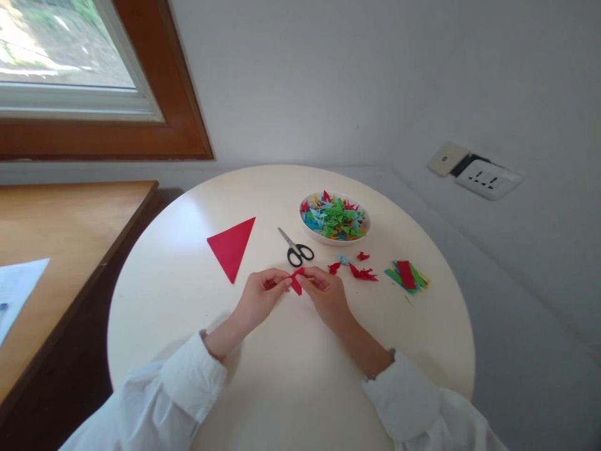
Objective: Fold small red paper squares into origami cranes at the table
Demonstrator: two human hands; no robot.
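Observation:
Between both hands is a small piece of folded red paper (296, 285), its lower end pointing down toward me. My left hand (265, 291) pinches its left side with thumb and fingertips. On the other side my right hand (325, 293) grips it the same way, and the thumbs nearly meet. Just beyond the fingers lie scissors (295, 250) with black handles, blades pointing away to the left. Close to my right hand are several small folded paper pieces, among them a red paper crane (363, 273) and a light blue one (344, 259).
A white oval bowl (323, 238) full of colourful paper cranes stands at the back of the round white table (154, 294). A red paper triangle (233, 248) lies left. Coloured paper strips (407, 275) are stacked at right. A wooden desk (70, 213) adjoins on the left.

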